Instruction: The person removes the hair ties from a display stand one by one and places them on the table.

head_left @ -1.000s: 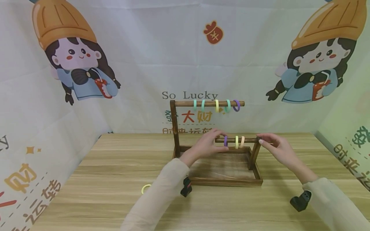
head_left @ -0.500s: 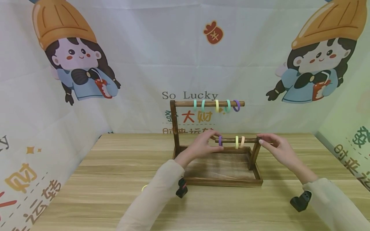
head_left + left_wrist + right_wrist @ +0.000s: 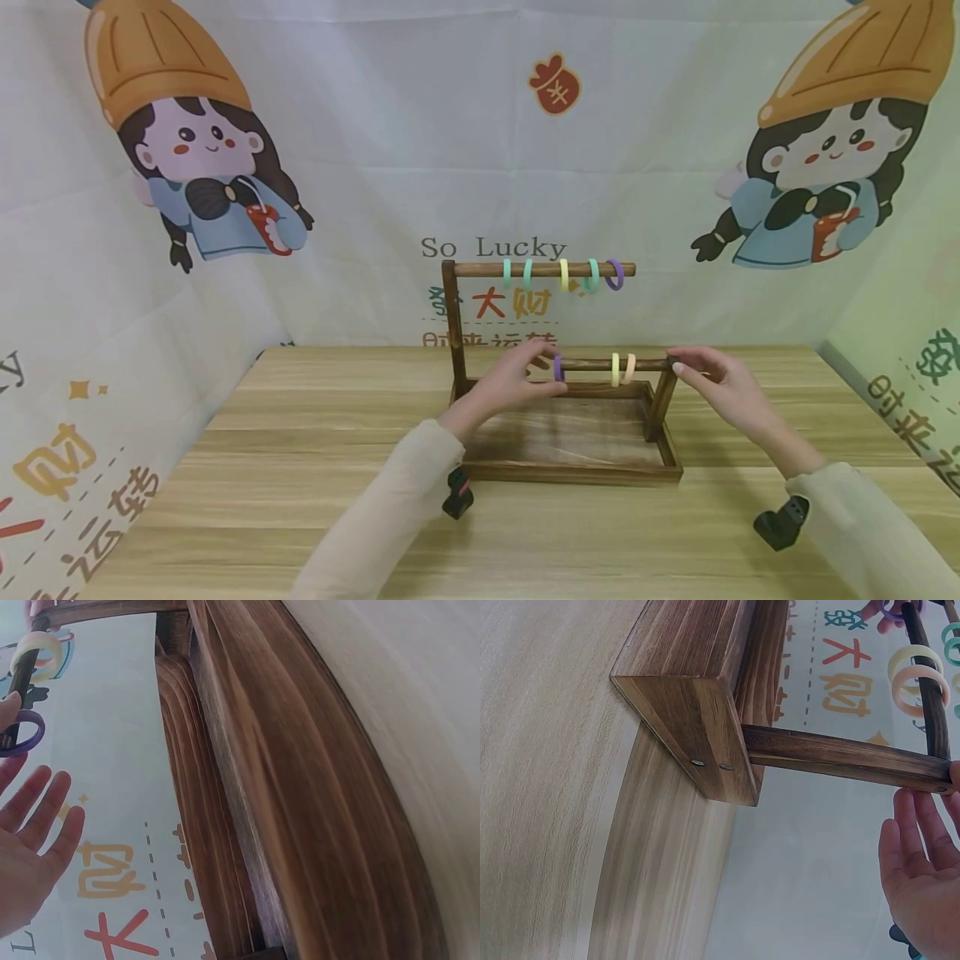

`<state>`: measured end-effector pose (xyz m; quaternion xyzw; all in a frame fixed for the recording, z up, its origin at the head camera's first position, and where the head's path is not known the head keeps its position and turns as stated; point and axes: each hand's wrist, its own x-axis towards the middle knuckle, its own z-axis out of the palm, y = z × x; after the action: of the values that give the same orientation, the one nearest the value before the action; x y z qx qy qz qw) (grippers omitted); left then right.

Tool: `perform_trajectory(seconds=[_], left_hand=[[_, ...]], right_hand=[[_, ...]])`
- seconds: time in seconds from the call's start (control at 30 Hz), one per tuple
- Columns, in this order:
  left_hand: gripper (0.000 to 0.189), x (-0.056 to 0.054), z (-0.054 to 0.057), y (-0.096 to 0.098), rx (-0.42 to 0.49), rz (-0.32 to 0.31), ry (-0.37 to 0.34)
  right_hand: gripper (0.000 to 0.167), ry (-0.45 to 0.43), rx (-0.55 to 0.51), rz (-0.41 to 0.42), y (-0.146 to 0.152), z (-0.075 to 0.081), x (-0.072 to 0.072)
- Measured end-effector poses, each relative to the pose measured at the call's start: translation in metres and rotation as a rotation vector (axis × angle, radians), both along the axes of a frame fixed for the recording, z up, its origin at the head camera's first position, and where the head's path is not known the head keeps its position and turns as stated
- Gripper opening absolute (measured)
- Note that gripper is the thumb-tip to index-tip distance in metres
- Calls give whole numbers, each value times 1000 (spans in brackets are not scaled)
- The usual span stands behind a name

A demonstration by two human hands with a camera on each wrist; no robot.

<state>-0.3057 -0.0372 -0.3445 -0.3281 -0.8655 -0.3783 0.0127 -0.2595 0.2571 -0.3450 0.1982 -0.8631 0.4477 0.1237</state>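
My left hand (image 3: 506,385) pinches a purple ring (image 3: 558,368) between thumb and index finger, at the free left end of the rack's lower bar (image 3: 588,365). In the left wrist view, the ring (image 3: 34,733) still surrounds the bar's tip, and the other fingers are spread. Farther along that bar hang a yellow ring (image 3: 616,370) and a peach ring (image 3: 630,368). My right hand (image 3: 723,396) grips the top of the short post (image 3: 660,402), its thumb at the bar's joint; the right wrist view shows its remaining fingers extended.
Above, the rack's upper bar (image 3: 480,270) carries several green, yellow and purple rings, including a purple ring (image 3: 615,275) near its free end. Below lies the rack's wooden tray base (image 3: 577,473) on the wood-grain table (image 3: 262,467). A printed cloth (image 3: 375,167) hangs behind.
My left hand has slid the purple ring leftward along the lower bar to its tip. The left sleeve now covers a yellow ring seen earlier on the table. My right hand has stayed put.
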Motion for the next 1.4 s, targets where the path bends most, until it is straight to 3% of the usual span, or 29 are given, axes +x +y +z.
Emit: perform_trajectory(seconds=[0.43,0.53,0.67,0.77,1.03,1.23,1.4], left_hand=[[40,5,-5,-15,112,-38,-58],[37,18,6,-18,144,-63,-78],[34,22,6,-21,161,-81,-108],[35,14,-7,-25,171,-96,-114],[29,21,-13,-35,204,-183,-52],[35,34,-14,-45,125,-134,-23],[35,48,-14,-50,96,-106,-49]], right_hand=[[35,-17,14,-12,-1,1,1],[36,-22,14,-14,-1,1,1],[36,-17,6,-10,-1,1,1],[35,-9,5,-10,-1,0,0],[34,-2,17,-14,0,-1,-1],[35,0,19,-15,0,-1,-2],[35,-2,19,-16,0,-1,-1]])
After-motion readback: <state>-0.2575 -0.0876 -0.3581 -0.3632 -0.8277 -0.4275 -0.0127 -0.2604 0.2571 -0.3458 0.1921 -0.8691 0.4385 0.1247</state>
